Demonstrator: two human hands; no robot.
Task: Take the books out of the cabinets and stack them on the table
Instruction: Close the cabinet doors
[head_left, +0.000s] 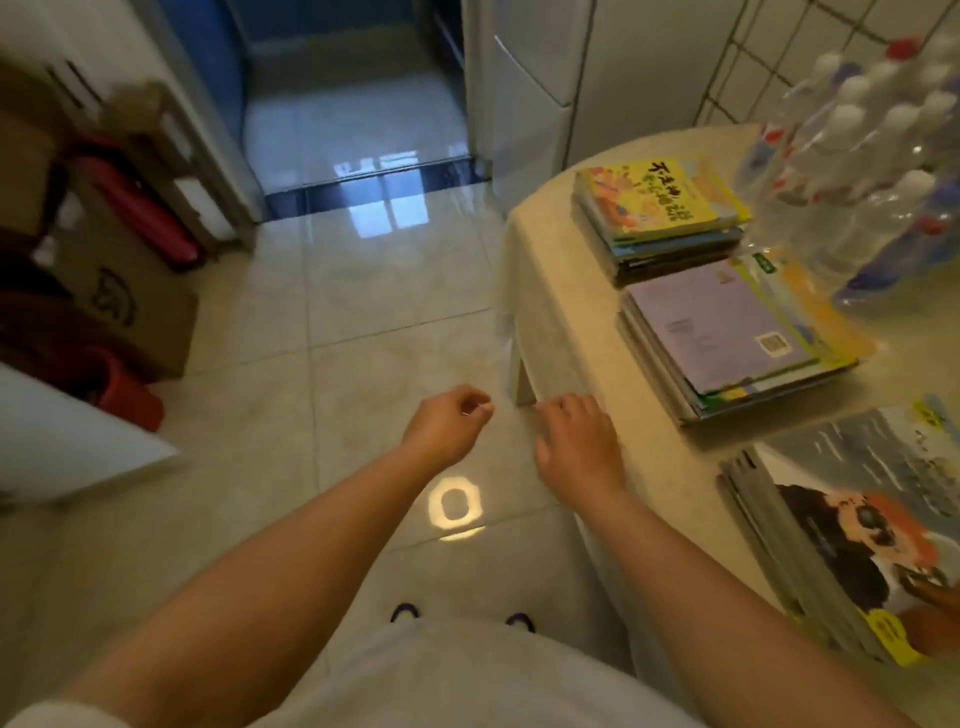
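Observation:
Three stacks of children's books lie on the cream table (550, 291) at the right. The far stack has a yellow cover (660, 200) on top, the middle stack a lilac back cover (722, 322), the near stack a grey cover with a dark animal (852, 530). My left hand (447, 423) hangs over the floor left of the table with its fingers loosely curled, holding nothing. My right hand (576, 441) is at the table's near-left edge, fingers relaxed and pointing away, holding nothing. No cabinet interior is visible.
A pack of plastic water bottles (872, 171) stands at the table's back right. Cardboard boxes (119, 306) and red items (140, 213) line the left wall. A white panel (67, 441) juts in at the left. A doorway (353, 104) opens ahead over shiny tiles.

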